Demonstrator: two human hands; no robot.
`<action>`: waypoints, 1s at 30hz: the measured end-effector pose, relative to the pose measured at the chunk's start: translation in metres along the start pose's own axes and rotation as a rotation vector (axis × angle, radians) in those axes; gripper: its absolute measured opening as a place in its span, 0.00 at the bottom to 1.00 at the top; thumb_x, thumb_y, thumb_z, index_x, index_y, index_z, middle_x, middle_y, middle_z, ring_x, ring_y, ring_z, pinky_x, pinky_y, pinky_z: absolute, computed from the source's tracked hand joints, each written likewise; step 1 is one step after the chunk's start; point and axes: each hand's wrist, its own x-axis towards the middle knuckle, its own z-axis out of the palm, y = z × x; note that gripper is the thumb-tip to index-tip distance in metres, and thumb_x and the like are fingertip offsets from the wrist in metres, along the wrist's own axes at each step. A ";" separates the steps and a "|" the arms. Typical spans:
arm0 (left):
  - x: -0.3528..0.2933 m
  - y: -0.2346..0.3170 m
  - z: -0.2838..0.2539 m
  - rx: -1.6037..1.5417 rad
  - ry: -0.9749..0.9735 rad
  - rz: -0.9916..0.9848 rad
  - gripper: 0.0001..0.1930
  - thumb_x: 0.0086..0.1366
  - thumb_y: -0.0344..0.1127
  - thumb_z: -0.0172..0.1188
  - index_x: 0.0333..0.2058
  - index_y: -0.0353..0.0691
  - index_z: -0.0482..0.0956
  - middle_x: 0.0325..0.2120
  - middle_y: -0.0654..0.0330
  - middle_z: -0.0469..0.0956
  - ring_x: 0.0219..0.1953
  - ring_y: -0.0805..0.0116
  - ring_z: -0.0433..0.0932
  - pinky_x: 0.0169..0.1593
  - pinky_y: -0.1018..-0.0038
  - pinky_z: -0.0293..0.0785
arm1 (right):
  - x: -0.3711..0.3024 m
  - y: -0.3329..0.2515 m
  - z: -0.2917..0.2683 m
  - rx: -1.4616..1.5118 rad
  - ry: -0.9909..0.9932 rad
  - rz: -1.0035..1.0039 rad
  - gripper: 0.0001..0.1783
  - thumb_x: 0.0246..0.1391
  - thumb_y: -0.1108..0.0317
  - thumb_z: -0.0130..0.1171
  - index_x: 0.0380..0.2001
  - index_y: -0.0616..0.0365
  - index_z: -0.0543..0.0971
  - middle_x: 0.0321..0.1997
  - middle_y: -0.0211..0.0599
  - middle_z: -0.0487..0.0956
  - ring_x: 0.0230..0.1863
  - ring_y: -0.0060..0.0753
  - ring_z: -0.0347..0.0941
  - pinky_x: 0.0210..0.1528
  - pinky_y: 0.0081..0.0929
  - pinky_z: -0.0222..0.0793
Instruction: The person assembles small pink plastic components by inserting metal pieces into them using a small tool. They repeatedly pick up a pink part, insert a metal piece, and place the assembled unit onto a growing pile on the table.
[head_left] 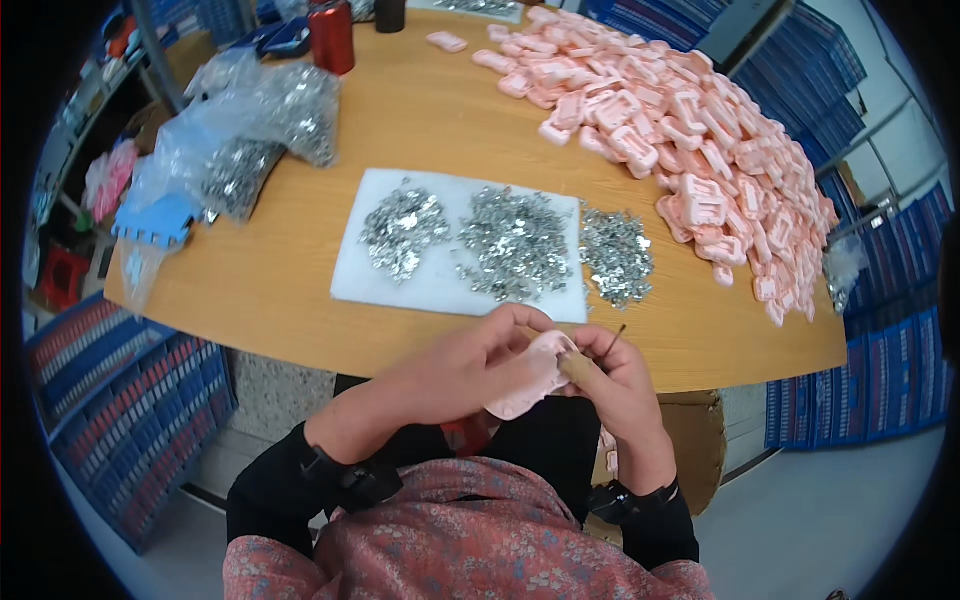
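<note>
Just past the near edge of the table, my left hand is closed around a pale pink plastic shell, tilted up between both hands. My right hand meets it from the other side, thumb pressed at the shell's upper end. A thin dark rod pokes up from the right fingers; the rest of it is hidden. Beyond the hands lies a white foam pad bearing two heaps of small shiny metal pieces. A third metal heap sits against the pad's right edge.
A large pile of pink plastic shells covers the table's right and far right. Clear bags of metal pieces and a blue piece lie at left. A red can stands far back. Blue racks flank the wooden table.
</note>
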 end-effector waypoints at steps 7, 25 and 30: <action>-0.011 -0.026 -0.013 -0.551 -0.045 -0.303 0.24 0.77 0.52 0.39 0.50 0.36 0.73 0.26 0.63 0.76 0.22 0.75 0.73 0.23 0.80 0.68 | 0.016 -0.011 0.007 -0.316 -0.131 -0.249 0.15 0.54 0.72 0.67 0.45 0.62 0.80 0.35 0.23 0.78 0.29 0.12 0.65 0.32 0.13 0.62; -0.054 -0.017 -0.064 -0.575 0.218 -0.043 0.22 0.72 0.36 0.54 0.61 0.39 0.63 0.49 0.54 0.77 0.51 0.63 0.80 0.51 0.67 0.79 | 0.161 -0.021 0.058 -1.390 -0.142 -0.498 0.11 0.49 0.71 0.61 0.37 0.58 0.81 0.36 0.43 0.80 0.36 0.49 0.77 0.40 0.38 0.73; -0.057 -0.016 -0.074 -0.592 0.225 -0.054 0.25 0.70 0.34 0.57 0.64 0.39 0.64 0.45 0.58 0.76 0.47 0.67 0.80 0.50 0.66 0.81 | 0.168 -0.021 0.065 -1.441 -0.152 -0.432 0.09 0.49 0.71 0.62 0.35 0.57 0.81 0.33 0.39 0.78 0.33 0.42 0.76 0.36 0.34 0.72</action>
